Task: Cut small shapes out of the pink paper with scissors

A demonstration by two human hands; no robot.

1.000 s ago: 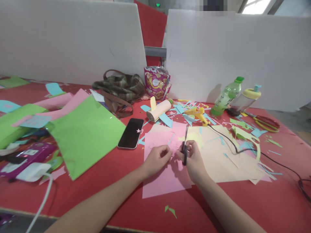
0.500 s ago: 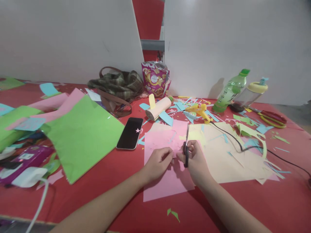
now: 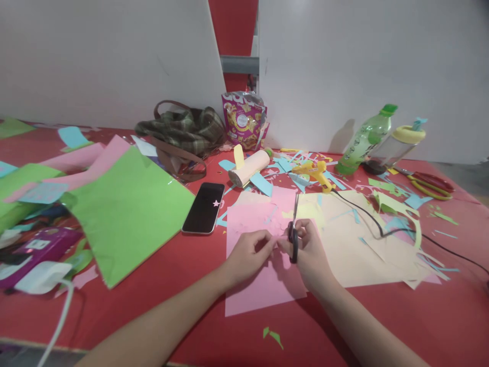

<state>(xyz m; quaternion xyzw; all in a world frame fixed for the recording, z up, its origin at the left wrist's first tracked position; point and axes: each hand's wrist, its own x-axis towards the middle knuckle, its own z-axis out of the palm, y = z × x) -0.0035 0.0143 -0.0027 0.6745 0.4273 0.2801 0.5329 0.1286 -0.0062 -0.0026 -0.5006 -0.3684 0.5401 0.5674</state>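
Note:
My right hand [image 3: 309, 252] grips black-handled scissors [image 3: 294, 227], blades pointing away from me and nearly closed. My left hand [image 3: 250, 252] is curled in a pinch on a small pink paper piece right beside the scissors. Both hands hover over a pink paper sheet [image 3: 255, 285] lying on the red table [image 3: 160, 275]. A cream sheet [image 3: 355, 244] lies just right of the pink one.
A black phone [image 3: 203, 208] lies left of the pink sheet, a green sheet [image 3: 126, 209] further left. Behind are a yellow glue gun [image 3: 315, 173] with black cord [image 3: 382, 229], a cardboard roll [image 3: 248, 169], a plaid bag [image 3: 183, 132], a snack packet [image 3: 244, 118], a green bottle [image 3: 364, 138] and red scissors [image 3: 428, 182]. Paper scraps lie all around.
The view has tipped down a little. My hands stay together over the pink sheet, shifting only slightly, still holding the scissors and the pink piece.

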